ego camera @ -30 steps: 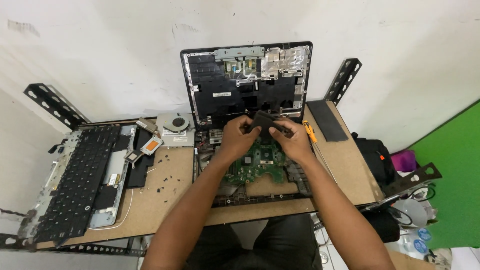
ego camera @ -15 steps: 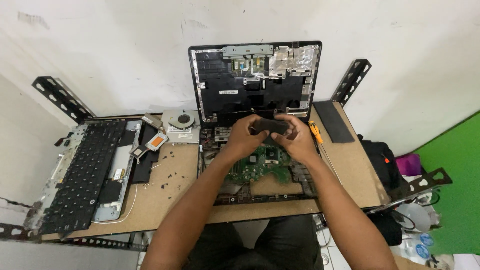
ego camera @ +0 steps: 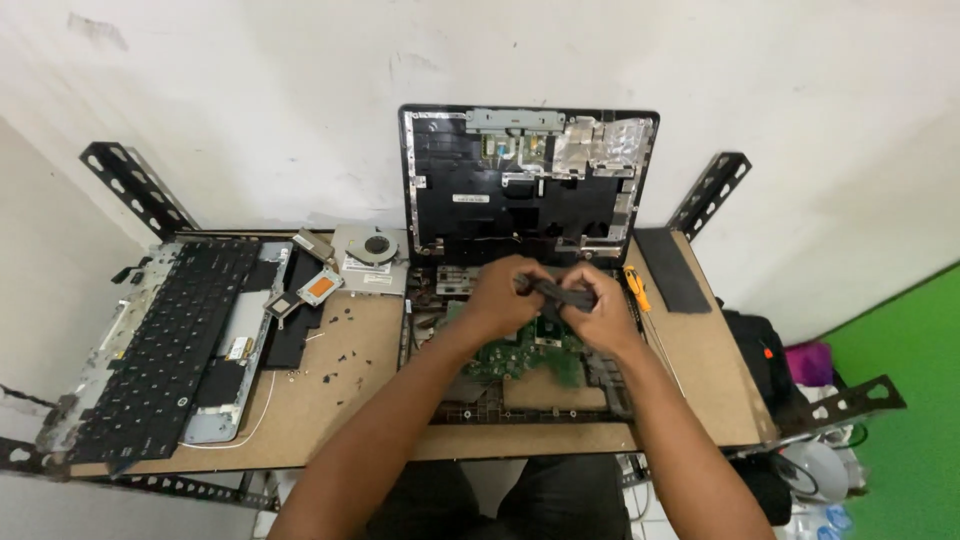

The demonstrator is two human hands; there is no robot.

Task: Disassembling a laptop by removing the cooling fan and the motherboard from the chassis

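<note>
– While the person leans over the bench [ego camera: 340,400], what do the hands hold?

– The left hand [ego camera: 500,298] and the right hand [ego camera: 597,312] both grip one small dark part [ego camera: 560,293], held between them above the green circuit board [ego camera: 525,350], near the bench's back edge.

– What else lies there?

– An opened laptop shell [ego camera: 528,180] stands against the wall at the back edge. A keyboard [ego camera: 165,340] lies along the left edge, a cooling fan [ego camera: 372,255] behind it, and a yellow screwdriver [ego camera: 636,288] just right of the hands
</note>
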